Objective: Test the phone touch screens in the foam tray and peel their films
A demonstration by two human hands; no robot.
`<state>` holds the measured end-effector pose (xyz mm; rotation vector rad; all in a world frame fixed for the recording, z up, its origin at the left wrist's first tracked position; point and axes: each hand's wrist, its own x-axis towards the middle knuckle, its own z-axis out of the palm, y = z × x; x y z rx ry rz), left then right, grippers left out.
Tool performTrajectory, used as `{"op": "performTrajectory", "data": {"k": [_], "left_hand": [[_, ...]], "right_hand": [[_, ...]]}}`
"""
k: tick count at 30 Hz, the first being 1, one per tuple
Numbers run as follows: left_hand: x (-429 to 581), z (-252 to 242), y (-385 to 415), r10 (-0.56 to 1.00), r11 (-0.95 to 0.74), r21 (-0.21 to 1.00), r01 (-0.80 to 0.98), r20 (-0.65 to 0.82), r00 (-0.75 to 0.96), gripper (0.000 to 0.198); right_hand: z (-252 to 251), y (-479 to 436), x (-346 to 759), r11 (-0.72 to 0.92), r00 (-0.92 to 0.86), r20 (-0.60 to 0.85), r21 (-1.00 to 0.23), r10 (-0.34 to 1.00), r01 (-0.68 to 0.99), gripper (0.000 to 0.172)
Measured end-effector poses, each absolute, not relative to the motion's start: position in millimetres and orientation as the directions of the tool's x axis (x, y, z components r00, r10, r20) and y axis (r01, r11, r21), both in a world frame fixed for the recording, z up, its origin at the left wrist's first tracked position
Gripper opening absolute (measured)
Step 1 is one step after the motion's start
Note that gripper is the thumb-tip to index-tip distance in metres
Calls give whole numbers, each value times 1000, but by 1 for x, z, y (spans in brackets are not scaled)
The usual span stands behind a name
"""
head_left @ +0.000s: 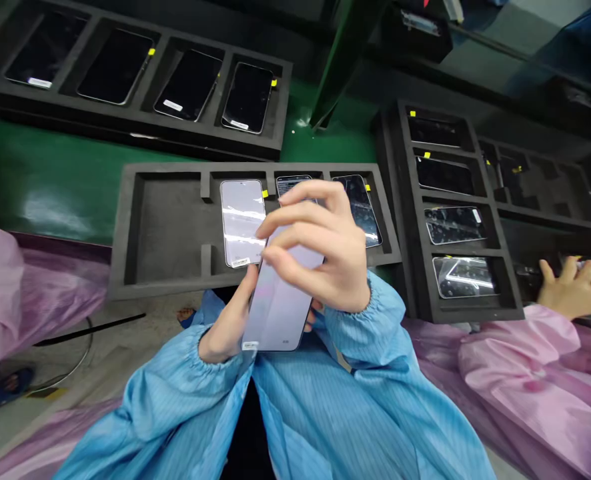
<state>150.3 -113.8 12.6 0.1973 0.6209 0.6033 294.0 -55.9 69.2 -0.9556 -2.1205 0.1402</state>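
Observation:
My left hand (231, 320) grips a smartphone (285, 313) with a pale lit screen, tilted in front of my chest. Its thumb lies along the left edge and fingertips show at the right edge. Over the upper part of the screen is my right hand (325, 247), thumb and index tips drawn together near the upper left corner. Whatever is between those tips is too small to make out. Just behind, a grey foam tray (168, 287) holds a lit phone (243, 220), a partly covered phone (295, 180) and a dark phone (359, 207).
Another foam tray (125, 113) with several dark phones lies at the back left. To the right, a stacked foam tray (428, 267) holds several more. A green post (343, 60) rises behind. Co-workers in pink sleeves (520, 360) sit on both sides; one hand (575, 290) shows at right.

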Motion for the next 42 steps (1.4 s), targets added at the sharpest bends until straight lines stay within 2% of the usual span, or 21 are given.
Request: {"op": "performTrajectory", "data": {"k": [3,9,17,22,29,42], "left_hand": [[145,18,-111,560,825,372,-426,-435,705,88],[137,25,-108,565,819,342,-461,-343,750,80],[135,37,-109,535,844,199,-498,-260,804,76],[134,39,-109,496,868,147,-474,-237,835,75],[135,43,-110,534,843,99,-529,-269,801,77],[137,51,-107,531,839,109,-533,-373,760,77]], "right_hand": [[64,-56,299,594,-300,554,-487,777,640,35],[52,-60,309,525,-251,470,-653,846,546,37],[36,-56,309,440,-190,397,-816,898,375,33],[24,-51,307,410,-179,373,-872,910,269,31],[18,-49,305,371,-185,334,-901,924,225,32],[13,-47,302,336,-186,303,-924,935,183,35]]}}
